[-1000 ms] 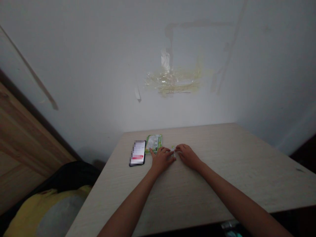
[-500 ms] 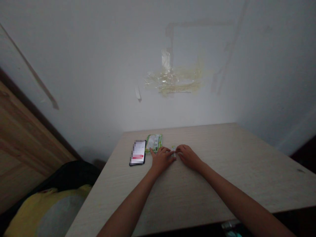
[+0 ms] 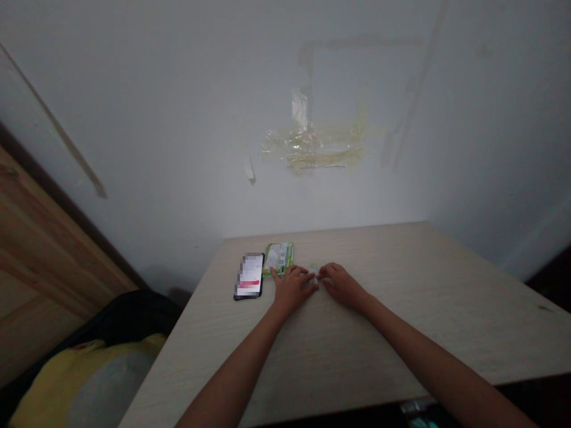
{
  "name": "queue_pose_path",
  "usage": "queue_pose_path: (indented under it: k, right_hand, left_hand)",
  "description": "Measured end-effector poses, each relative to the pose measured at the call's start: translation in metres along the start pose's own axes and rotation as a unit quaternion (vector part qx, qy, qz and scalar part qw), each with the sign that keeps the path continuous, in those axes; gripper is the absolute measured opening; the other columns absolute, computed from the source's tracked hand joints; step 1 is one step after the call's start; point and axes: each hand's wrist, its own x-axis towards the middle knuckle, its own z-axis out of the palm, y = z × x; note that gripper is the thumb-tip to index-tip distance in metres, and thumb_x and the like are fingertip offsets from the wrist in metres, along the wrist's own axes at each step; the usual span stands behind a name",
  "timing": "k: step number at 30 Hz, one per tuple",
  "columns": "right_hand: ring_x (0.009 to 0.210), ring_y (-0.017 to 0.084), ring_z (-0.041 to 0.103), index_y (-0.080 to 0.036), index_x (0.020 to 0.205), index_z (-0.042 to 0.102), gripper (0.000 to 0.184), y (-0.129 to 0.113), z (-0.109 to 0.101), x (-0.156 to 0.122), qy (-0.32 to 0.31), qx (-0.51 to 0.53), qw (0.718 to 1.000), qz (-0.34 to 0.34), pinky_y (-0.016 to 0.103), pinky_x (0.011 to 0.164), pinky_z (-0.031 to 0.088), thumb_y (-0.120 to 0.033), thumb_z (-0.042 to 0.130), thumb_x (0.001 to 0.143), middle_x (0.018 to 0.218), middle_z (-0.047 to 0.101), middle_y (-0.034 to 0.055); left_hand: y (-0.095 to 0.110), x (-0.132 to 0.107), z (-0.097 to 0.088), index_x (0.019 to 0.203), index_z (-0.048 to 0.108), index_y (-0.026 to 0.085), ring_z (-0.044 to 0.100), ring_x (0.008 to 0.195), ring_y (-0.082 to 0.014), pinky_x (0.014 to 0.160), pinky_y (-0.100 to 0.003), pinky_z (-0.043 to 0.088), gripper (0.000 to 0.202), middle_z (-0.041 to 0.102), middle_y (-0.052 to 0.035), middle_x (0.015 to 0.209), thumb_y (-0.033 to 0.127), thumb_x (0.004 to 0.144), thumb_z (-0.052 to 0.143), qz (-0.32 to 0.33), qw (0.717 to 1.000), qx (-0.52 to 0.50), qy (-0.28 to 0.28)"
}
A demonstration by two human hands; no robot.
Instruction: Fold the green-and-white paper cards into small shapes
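Observation:
A small white and pale green piece (image 3: 313,269), too small to name, lies flat on the table between my two hands. My left hand (image 3: 291,289) reaches over its left side, thumb and index finger at its edge, the outermost finger stretched toward a green and white packet (image 3: 278,257). On the other side, my right hand (image 3: 339,282) has its fingers bent and slightly apart, the tips just off the piece's right edge. Left of the packet lies a phone (image 3: 250,276) with its screen lit and partly blurred out.
The pale wooden table (image 3: 401,297) meets a wall with peeling clear tape (image 3: 312,145). A yellow and grey plush-like thing (image 3: 98,380) sits low at the left, beside a wooden panel (image 3: 40,249). Something shiny (image 3: 419,413) shows below the table's front edge.
My right fingertips have drawn back slightly to the right from the small piece, and more of it shows. My left hand, the packet and the phone have stayed put.

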Motion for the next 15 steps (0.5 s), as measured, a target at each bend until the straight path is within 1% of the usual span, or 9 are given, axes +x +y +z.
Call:
queue_pose_path:
  k: [6, 11, 15]
  right_hand:
    - [0.102, 0.019, 0.054, -0.018, 0.100, 0.056, 0.023, -0.0030, -0.0017, -0.0006, -0.006, 0.009, 1.000, 0.000, 0.036, 0.094, 0.044, -0.006, 0.053, 0.081, 0.102, 0.061, 0.0065]
    - [0.100, 0.020, 0.054, -0.017, 0.097, 0.056, 0.020, -0.0053, -0.0030, -0.0020, -0.003, 0.003, 1.000, -0.007, 0.036, 0.093, 0.045, -0.006, 0.054, 0.081, 0.099, 0.060, 0.0068]
    - [0.100, 0.020, 0.054, -0.017, 0.098, 0.056, 0.021, -0.0043, -0.0014, -0.0028, -0.001, 0.006, 1.000, -0.020, 0.035, 0.092, 0.045, -0.006, 0.055, 0.080, 0.100, 0.060, 0.0066]
  left_hand:
    - [-0.0013, -0.0001, 0.0003, 0.113, 0.063, 0.046, 0.042, 0.125, -0.0297, 0.098, -0.080, -0.011, 0.031, 0.063, 0.0021, 0.120, 0.055, 0.084, 0.057, 0.000, 1.000, 0.009, -0.004]
    - [-0.0015, -0.0010, 0.0007, 0.114, 0.063, 0.047, 0.037, 0.129, -0.0319, 0.098, -0.079, -0.014, 0.032, 0.063, 0.0024, 0.121, 0.057, 0.085, 0.054, 0.002, 1.000, 0.011, 0.004]
    - [-0.0016, -0.0003, -0.0014, 0.113, 0.063, 0.048, 0.035, 0.130, -0.0320, 0.096, -0.079, -0.017, 0.027, 0.063, 0.0022, 0.121, 0.050, 0.089, 0.051, 0.009, 1.000, 0.026, 0.008]
